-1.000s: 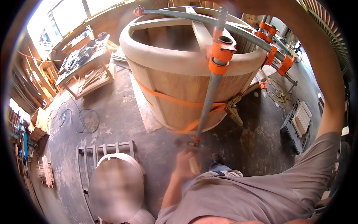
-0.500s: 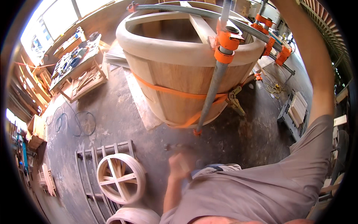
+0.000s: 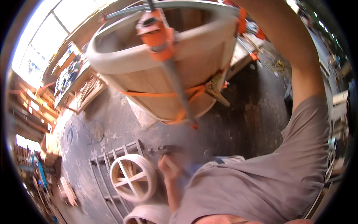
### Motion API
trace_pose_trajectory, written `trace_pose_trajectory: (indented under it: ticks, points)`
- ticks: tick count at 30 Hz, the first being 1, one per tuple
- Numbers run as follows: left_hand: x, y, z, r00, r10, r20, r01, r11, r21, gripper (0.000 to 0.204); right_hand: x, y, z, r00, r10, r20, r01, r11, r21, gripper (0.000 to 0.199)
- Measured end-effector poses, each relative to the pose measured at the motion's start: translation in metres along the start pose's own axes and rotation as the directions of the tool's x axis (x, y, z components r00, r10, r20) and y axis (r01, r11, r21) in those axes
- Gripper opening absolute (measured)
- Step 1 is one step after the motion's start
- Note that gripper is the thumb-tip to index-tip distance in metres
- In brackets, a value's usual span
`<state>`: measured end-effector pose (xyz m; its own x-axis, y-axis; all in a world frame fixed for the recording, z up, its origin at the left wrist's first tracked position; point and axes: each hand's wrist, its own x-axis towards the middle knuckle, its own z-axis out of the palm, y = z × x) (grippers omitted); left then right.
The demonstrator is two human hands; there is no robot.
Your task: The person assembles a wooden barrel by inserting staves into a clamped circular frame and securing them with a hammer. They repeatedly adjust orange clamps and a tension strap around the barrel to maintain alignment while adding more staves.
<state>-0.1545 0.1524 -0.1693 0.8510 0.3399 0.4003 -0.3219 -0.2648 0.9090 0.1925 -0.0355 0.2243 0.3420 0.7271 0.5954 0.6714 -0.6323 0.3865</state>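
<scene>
My left hand (image 3: 169, 168) is low in front of my body, closed around the handle of a hammer (image 3: 162, 149); the hammer's dark metal head shows above the fist, blurred. My right forearm (image 3: 278, 33) reaches up past the right side of a large round wooden tub (image 3: 145, 76), and its hand lies beyond the upper edge. An orange strap (image 3: 149, 94) runs around the tub's staves. A grey pipe clamp with an orange head (image 3: 154, 37) hangs down the tub's near side. Lower on the strap sits a yellowish spring clamp (image 3: 216, 91).
A slatted wooden frame (image 3: 108, 155) lies on the floor at lower left, with a round wooden hoop with crossed bars (image 3: 149, 177) on it. Behind stands a workbench (image 3: 72, 76) piled with tools. A coiled hose (image 3: 80, 130) lies on the floor.
The view has swung, so the tub appears further left and tilted. My left hand has risen slightly, and the hammer head now shows. My right arm still reaches upward.
</scene>
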Motion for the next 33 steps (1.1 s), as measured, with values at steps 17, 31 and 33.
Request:
trace_pose_trajectory:
  ticks: [17,31,33]
  points:
    - [-0.011,-0.047,-0.086,0.976,-0.006,0.220,-0.040,0.978,0.204,0.023,-0.091,-0.082,-0.034,0.979,0.183,-0.094,-0.183,0.983,0.018,0.025]
    - [0.034,0.042,-0.016,0.855,-0.229,0.464,-0.192,0.693,0.695,0.010,-0.346,-0.338,0.065,0.763,0.527,0.374,-0.551,0.229,0.802,0.035]
    - [0.022,0.025,-0.014,0.782,0.032,0.623,-0.361,0.837,0.410,0.027,-0.366,-0.385,0.062,0.778,0.347,0.524,-0.493,-0.180,0.851,0.033]
